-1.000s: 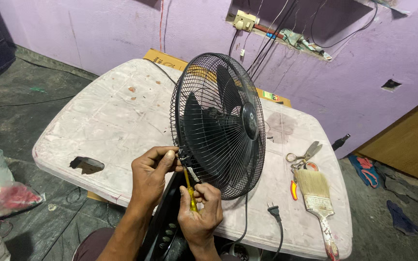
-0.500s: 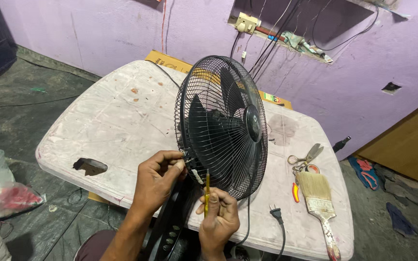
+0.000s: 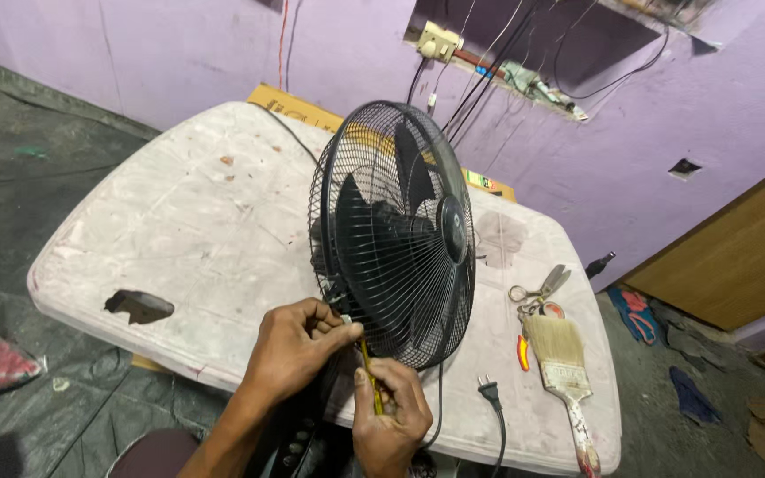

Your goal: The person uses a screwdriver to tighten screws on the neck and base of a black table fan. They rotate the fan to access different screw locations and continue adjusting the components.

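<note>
A worn, stained white table (image 3: 179,221) fills the middle of the frame, a hole broken through it near its lower-left edge, set on a dark floor before purple walls. At upper centre, loose wires and a socket (image 3: 440,40) hang below a wall recess; a wooden door panel (image 3: 737,257) stands at right. Scissors (image 3: 542,288), a paintbrush (image 3: 564,367) and a plug (image 3: 489,389) lie on the table's right side. A black table fan (image 3: 396,235) stands upright at centre. At its lower grille rim, the left hand (image 3: 289,350) pinches a small pale part, fingers closed on it. The right hand (image 3: 391,420), at bottom centre, grips a yellow-handled screwdriver (image 3: 369,376) pointing up at the rim. Half a second earlier, the right hand held the tool slightly clear of the left; now the two hands sit close together.
</note>
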